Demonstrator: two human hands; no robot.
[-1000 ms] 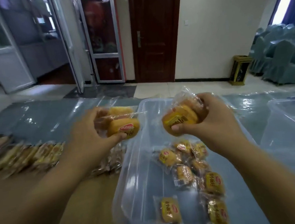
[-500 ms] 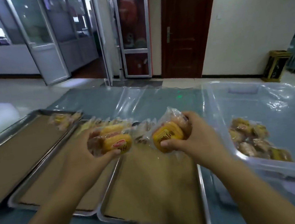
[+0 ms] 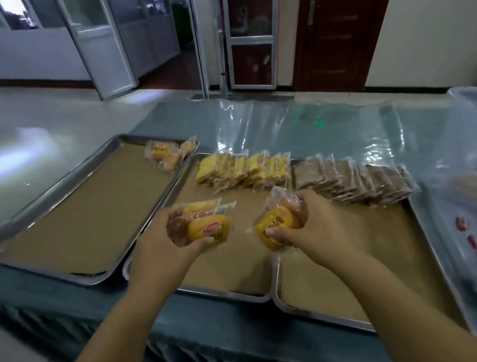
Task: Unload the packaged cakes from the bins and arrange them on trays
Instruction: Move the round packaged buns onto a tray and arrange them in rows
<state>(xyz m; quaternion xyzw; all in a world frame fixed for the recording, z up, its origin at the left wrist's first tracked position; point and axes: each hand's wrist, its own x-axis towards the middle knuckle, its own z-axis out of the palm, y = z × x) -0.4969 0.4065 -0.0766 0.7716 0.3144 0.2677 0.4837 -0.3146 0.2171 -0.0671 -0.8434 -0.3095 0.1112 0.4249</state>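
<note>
My left hand (image 3: 161,250) grips a bunch of wrapped yellow cakes (image 3: 203,225) above the middle tray (image 3: 147,259). My right hand (image 3: 315,225) holds another clutch of packaged cakes (image 3: 276,221) over the seam between the middle tray and the right tray (image 3: 278,293). Three steel trays lined with brown paper lie side by side. The left tray (image 3: 40,265) carries a few wrapped cakes (image 3: 167,153) in its far corner. A row of yellow packets (image 3: 242,170) stands at the back of the middle tray, and a row of brown packets (image 3: 354,180) at the back of the right tray.
A clear plastic bin (image 3: 474,152) with more wrapped cakes sits at the right edge, blurred. The table wears a teal cloth under shiny plastic sheeting (image 3: 299,122). Beyond are a tiled floor, glass doors and a dark wooden door (image 3: 337,18).
The view has swung left from the bin to the trays. Both hands carried their cakes from over the bin to above the middle and right trays.
</note>
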